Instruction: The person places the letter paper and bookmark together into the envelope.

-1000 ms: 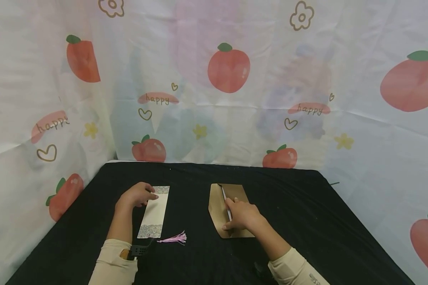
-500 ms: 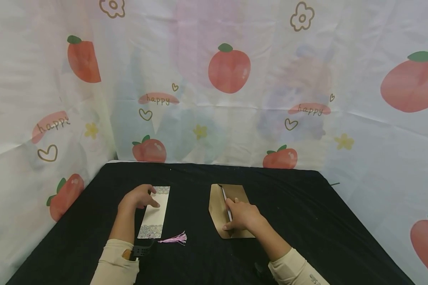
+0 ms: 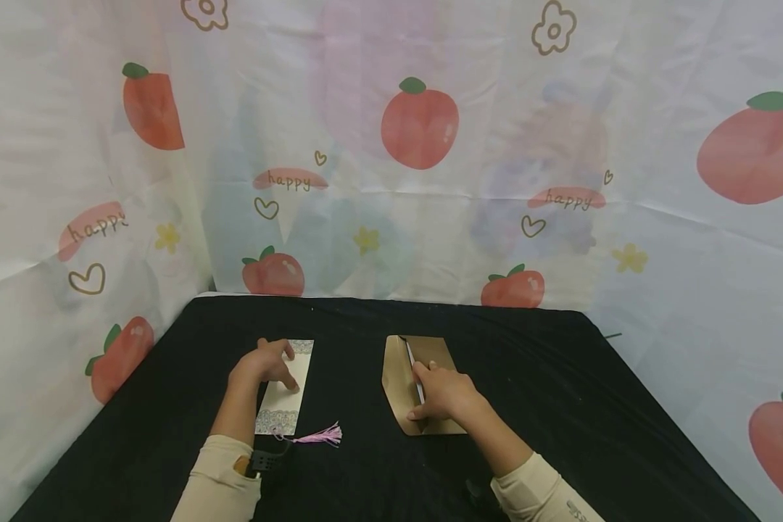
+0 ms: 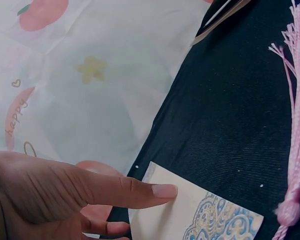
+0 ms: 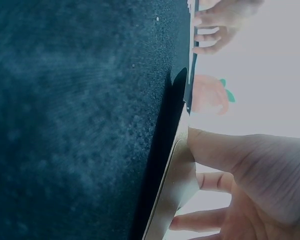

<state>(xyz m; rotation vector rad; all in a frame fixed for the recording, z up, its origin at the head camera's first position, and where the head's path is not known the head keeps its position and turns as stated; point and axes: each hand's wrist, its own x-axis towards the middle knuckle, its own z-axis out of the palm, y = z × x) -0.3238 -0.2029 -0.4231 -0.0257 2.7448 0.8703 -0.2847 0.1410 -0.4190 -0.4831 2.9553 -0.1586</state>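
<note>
A cream bookmark (image 3: 278, 397) with lace-like patterned ends lies on the black cloth at the left. From its near end hangs a pink tassel (image 3: 322, 436), also large at the right of the left wrist view (image 4: 297, 100). My left hand (image 3: 269, 362) is over the bookmark's left side, thumb over its face and fingers spread apart. At the right lies a brown envelope (image 3: 398, 377), its flap folded out to the left and a white edge (image 3: 412, 359) showing at the opening. My right hand (image 3: 445, 393) rests on the envelope, thumb (image 5: 210, 147) and fingers spread.
Black cloth (image 3: 365, 478) covers the table, with a strip of it between bookmark and envelope. A white fabric backdrop (image 3: 339, 239) printed with fruit rises behind and at both sides.
My left hand has shifted right and slightly nearer, its thumb sliding down over the bookmark. The bookmark has moved slightly right. My right hand and the envelope stay put.
</note>
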